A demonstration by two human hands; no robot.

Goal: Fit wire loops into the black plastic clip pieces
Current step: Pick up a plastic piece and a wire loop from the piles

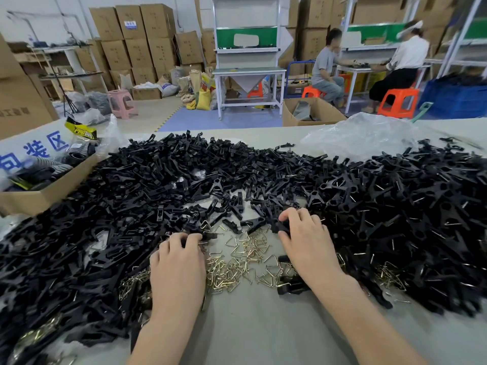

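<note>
Risk, right side: the right grip point(303, 234) only has its clip point(279, 227) by thumb and fingertips. If a loop goes in crooked, I'd guess the clip twists or pops out into the heap.
Risk, left side: the loops point(237, 262) look pretty tangled, so pulling one probably drags a clump along and scatters it.
Risk, mixing: the right pile point(408, 206) shows bits of wire, so those may be the finished ones. It sits just beside the bare clips, and a careless toss could mix them up.
Right grip: fingers curled in, thumb underneath, pinching one black clip at the near edge of the right pile.
Left grip: the left grip point(179, 259) has its fingers curled down with the tips in among the clips at the edge of the left pile point(105, 206). I honestly can't tell if it has hold of anything.
Loops: a loose brassy heap on the tabletop point(250, 327), right between the two hands, with some poking out from under both piles.
Clips: black heaps fill the whole width of the tabletop, left and right, meeting behind the hands.
Further out: a cardboard box point(47, 192) at the left edge and a crumpled clear bag point(361, 135) at the back right.
</note>
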